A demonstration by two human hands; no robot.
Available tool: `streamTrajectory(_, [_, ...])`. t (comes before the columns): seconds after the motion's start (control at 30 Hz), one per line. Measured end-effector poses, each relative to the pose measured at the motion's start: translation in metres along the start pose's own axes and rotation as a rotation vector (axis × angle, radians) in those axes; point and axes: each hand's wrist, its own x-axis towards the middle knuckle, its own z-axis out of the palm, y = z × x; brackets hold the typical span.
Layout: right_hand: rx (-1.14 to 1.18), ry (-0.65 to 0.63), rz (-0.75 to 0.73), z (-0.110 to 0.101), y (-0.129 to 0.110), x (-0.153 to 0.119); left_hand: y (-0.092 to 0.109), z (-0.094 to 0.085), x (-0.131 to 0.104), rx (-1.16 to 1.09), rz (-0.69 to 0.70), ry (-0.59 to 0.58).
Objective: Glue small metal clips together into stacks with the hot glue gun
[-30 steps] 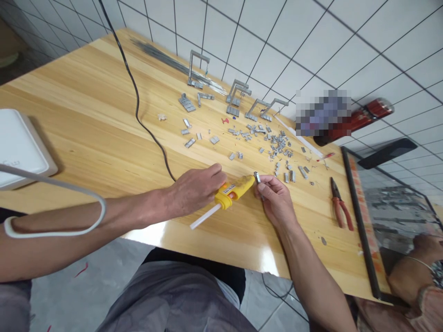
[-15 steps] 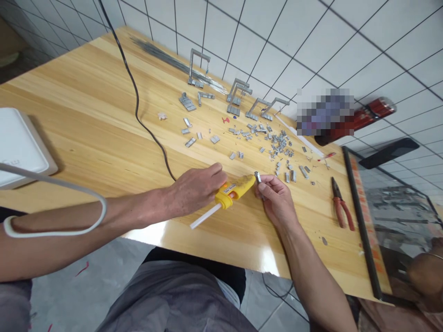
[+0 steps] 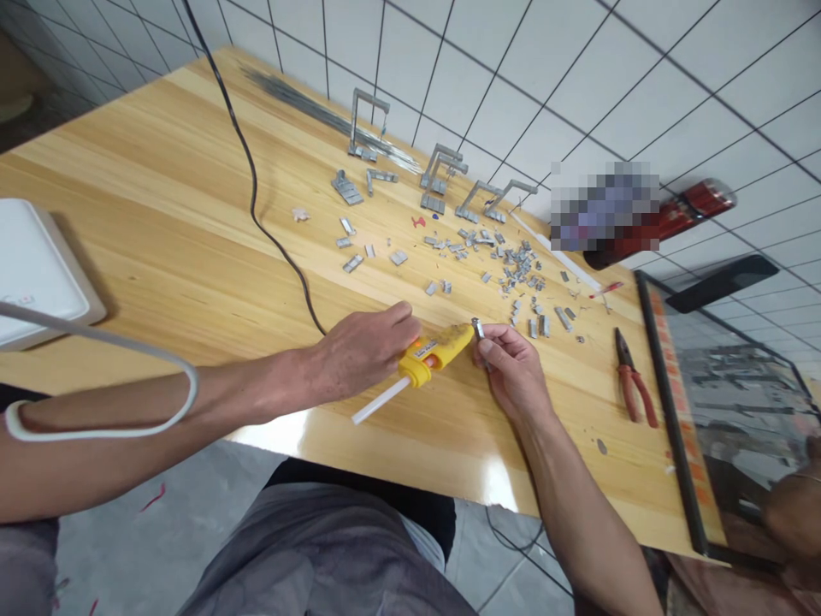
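Observation:
My left hand (image 3: pixel 365 352) is closed around the handle of a yellow hot glue gun (image 3: pixel 442 349), whose white glue stick (image 3: pixel 381 402) juts out at the back. The gun's nozzle meets, or nearly meets, a small grey metal-looking piece (image 3: pixel 478 328). Thumb and fingers of my right hand (image 3: pixel 513 364) pinch that piece upright. Beyond my hands lie many loose grey pieces (image 3: pixel 519 265) in a scattered pile. Several grey frames shaped like small gallows (image 3: pixel 438 180) stand on flat bases toward the wall.
Red-handled pliers (image 3: pixel 632 385) lie right of my right hand, beside a black-edged glass panel (image 3: pixel 673 411). A black cord (image 3: pixel 253 188) crosses the wooden table (image 3: pixel 160 180). A white box (image 3: pixel 38 265) sits left; thin rods (image 3: pixel 308 107) lie near the wall. Another person's arm (image 3: pixel 795 505) shows at lower right.

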Motion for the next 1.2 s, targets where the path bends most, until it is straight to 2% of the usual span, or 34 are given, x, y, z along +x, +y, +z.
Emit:
streamTrajectory(0.13, [0.031, 0.008, 0.014, 0.001, -0.001, 0.000, 0.001, -0.001, 0.001, -0.002, -0.015, -0.021])
streamTrajectory(0.37, [0.049, 0.004, 0.024, 0.000, -0.001, 0.000, -0.002, 0.001, 0.000, 0.006, 0.015, 0.011])
streamTrajectory(0.53, [0.084, 0.001, 0.024, -0.001, -0.002, 0.000, -0.003, 0.002, 0.001, -0.010, -0.024, 0.031])
streamTrajectory(0.63, [0.096, 0.003, 0.006, -0.002, -0.001, 0.000, -0.005, 0.000, 0.004, -0.018, -0.078, 0.085])
streamTrajectory(0.7, [0.108, 0.016, -0.012, -0.004, -0.001, 0.000, -0.010, -0.006, 0.007, -0.005, -0.125, 0.167])
streamTrajectory(0.83, [0.122, 0.026, -0.039, -0.007, 0.001, 0.003, -0.042, -0.037, 0.011, 0.030, -0.224, 0.446])
streamTrajectory(0.93, [0.126, 0.039, -0.052, -0.008, 0.002, 0.006, -0.084, -0.072, 0.004, 0.076, -0.403, 0.669])
streamTrajectory(1.0, [0.125, 0.044, -0.051, -0.008, 0.004, 0.007, -0.115, -0.092, -0.007, 0.116, -0.540, 0.742])
streamTrajectory(1.07, [0.122, 0.043, -0.049, -0.008, 0.006, 0.008, -0.143, -0.104, -0.019, 0.123, -0.637, 0.731])
streamTrajectory(1.13, [0.114, 0.033, -0.050, -0.008, 0.008, 0.009, -0.164, -0.108, -0.030, 0.106, -0.733, 0.628])
streamTrajectory(1.2, [0.096, 0.021, -0.059, -0.008, 0.010, 0.010, -0.178, -0.103, -0.036, 0.083, -0.820, 0.493])
